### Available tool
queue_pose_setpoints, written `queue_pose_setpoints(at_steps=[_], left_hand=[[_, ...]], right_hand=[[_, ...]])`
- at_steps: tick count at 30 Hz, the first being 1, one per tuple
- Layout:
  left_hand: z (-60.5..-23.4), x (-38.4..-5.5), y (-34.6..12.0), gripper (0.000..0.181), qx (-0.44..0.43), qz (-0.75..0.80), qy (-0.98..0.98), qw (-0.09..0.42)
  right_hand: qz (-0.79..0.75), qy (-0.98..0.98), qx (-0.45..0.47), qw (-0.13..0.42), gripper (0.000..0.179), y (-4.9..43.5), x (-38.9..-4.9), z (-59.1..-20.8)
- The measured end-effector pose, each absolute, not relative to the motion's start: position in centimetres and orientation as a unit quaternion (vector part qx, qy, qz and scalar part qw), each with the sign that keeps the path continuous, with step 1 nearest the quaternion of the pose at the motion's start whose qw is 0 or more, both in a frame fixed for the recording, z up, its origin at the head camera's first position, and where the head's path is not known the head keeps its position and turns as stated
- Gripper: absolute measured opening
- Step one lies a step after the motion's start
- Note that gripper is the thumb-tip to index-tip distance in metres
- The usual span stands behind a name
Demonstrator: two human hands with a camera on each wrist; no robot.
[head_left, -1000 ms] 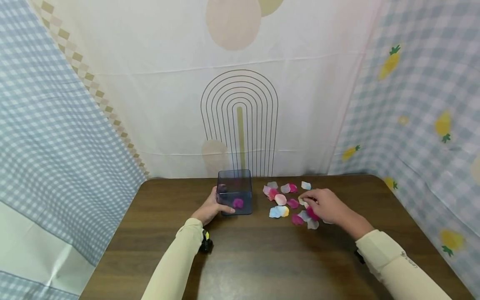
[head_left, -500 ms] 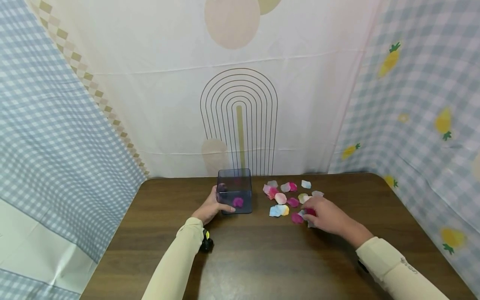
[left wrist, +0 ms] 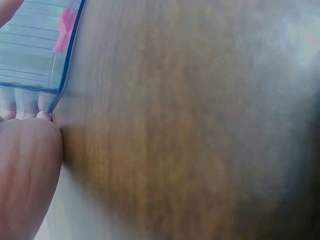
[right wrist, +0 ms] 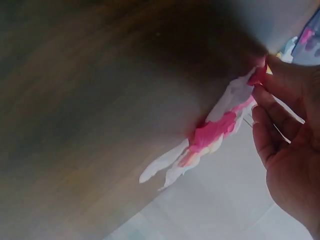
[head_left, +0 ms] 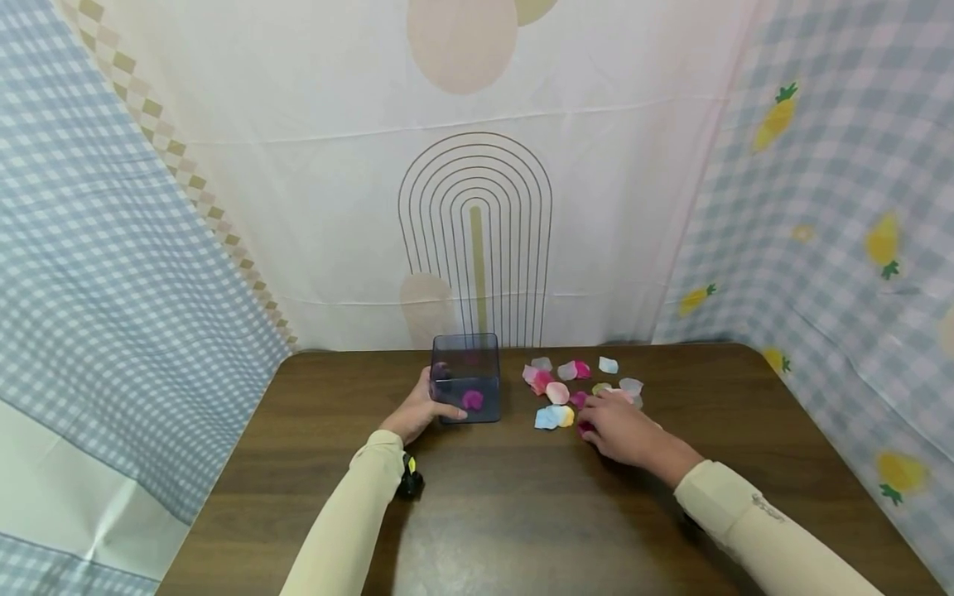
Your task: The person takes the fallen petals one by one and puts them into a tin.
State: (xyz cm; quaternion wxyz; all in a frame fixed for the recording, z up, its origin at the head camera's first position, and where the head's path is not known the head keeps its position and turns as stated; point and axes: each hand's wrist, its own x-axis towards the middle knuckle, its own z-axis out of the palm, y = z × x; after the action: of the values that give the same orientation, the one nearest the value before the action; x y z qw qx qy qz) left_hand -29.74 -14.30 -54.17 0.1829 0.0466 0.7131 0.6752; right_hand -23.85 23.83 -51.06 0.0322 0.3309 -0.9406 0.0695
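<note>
Right hand [head_left: 622, 429] pinched magenta petal [right wrist: 258, 75], thumb and fingers clamped on it; translucent box [head_left: 489, 391] lay left of it, loose petals [head_left: 557, 392] between. Left hand [head_left: 417, 413], nearer box, gripped near left corner.

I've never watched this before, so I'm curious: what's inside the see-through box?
Inside the translucent blue box, at least one magenta flower petal shows through the front. The left hand covers the front's lower left corner, so anything behind there can't be seen.

Nothing is legible, not even the small dark marking [head_left: 768, 507] on the cream cloth right sleeve [head_left: 790, 546] above the brown wooden table [head_left: 514, 513].
</note>
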Motion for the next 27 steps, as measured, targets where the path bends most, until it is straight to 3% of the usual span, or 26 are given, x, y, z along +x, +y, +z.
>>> queue_pose_setpoints(at_steps=[7, 20, 27], left_hand=[[-54.2, -29.8, -14.2, 0.111, 0.045, 0.679, 0.71, 0.181], [-54.0, -29.7, -14.3, 0.109, 0.048, 0.682, 0.706, 0.185], [-54.1, -29.7, -14.3, 0.108, 0.05, 0.681, 0.706, 0.187]], right_hand=[[0.084, -0.937, 0.333, 0.068, 0.012, 23.3, -24.5, -51.6], [0.151, -0.941, 0.296, 0.056, 0.003, 23.2, -24.5, -50.9], [0.165, -0.942, 0.281, 0.079, 0.006, 22.0, -24.6, -49.5]])
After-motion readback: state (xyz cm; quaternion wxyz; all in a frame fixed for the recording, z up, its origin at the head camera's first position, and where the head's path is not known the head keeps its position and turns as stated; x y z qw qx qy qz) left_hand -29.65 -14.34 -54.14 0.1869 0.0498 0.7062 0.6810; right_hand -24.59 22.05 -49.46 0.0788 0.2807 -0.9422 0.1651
